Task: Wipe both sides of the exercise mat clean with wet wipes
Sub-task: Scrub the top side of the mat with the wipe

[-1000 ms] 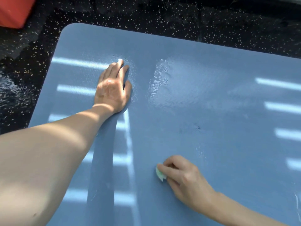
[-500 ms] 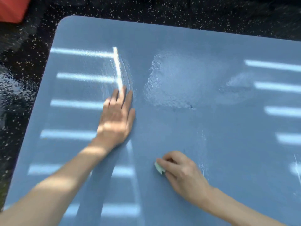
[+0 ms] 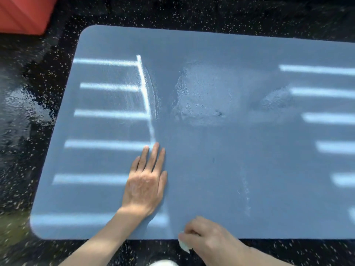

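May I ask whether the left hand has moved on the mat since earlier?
Yes, the left hand slid toward the near edge of the mat, away from the wet patch.

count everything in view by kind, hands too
hands: 2 (left hand, right hand)
mat: 1
wipe: 1
red block: 1
white object, bottom edge, unclear: 1
total: 6

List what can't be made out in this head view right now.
All head view:
Right end of the exercise mat: cut off by the frame edge; its underside faces the floor.
Most of the wet wipe: hidden inside the curled right hand.
Anything under the left hand: covered by its flat palm.
The white object at the bottom edge: cut off, unidentifiable.
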`<move>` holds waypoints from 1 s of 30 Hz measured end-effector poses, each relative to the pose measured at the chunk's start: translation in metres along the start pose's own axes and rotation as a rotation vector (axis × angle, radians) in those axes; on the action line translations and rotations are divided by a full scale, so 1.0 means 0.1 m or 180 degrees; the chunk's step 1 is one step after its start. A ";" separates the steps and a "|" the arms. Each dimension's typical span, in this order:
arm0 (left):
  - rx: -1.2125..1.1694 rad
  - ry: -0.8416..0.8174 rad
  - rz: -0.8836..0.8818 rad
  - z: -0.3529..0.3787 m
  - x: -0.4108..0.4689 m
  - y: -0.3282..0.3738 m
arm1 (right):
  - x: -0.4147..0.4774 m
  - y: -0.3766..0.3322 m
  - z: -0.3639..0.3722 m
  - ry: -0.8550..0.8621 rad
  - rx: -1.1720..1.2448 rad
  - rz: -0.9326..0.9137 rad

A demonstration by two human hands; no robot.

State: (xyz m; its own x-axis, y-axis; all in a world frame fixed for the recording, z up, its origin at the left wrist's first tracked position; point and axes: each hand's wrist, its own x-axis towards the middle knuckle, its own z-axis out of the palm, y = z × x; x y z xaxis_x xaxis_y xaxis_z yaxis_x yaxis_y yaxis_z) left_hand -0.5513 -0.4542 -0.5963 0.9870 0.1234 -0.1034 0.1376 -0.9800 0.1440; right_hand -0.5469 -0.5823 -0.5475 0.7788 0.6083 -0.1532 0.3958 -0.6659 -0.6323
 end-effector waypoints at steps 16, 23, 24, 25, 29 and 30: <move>-0.0130 0.0169 0.0008 0.01 0.01 -0.03 | -0.80 0.94 -0.50 -0.0859 -0.0145 -0.1159; -0.0097 0.0110 -0.0009 0.00 0.01 0.00 | -0.42 1.03 -0.58 -0.0116 -0.0284 -0.0659; -0.0111 0.0122 -0.0005 -0.01 0.02 0.01 | -0.54 0.98 -0.54 -0.0360 -0.0269 -0.0858; -0.0138 0.0142 0.0008 -0.03 0.03 0.01 | -0.65 0.93 -0.51 -0.0647 -0.0250 -0.1108; -0.0391 0.0358 0.0167 -0.03 0.12 0.01 | -0.21 1.06 -0.66 -0.0268 -0.0355 -0.1015; -0.0487 0.0383 0.0207 -0.03 0.14 0.01 | -0.04 1.10 -0.69 0.0078 -0.0363 -0.0825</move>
State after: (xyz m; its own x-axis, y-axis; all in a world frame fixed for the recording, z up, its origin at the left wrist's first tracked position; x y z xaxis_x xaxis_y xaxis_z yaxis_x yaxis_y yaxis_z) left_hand -0.5374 -0.4527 -0.5949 0.9958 0.0873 0.0280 0.0752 -0.9525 0.2952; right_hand -0.4732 -0.6878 -0.5642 0.6554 0.7550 0.0219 0.6345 -0.5346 -0.5582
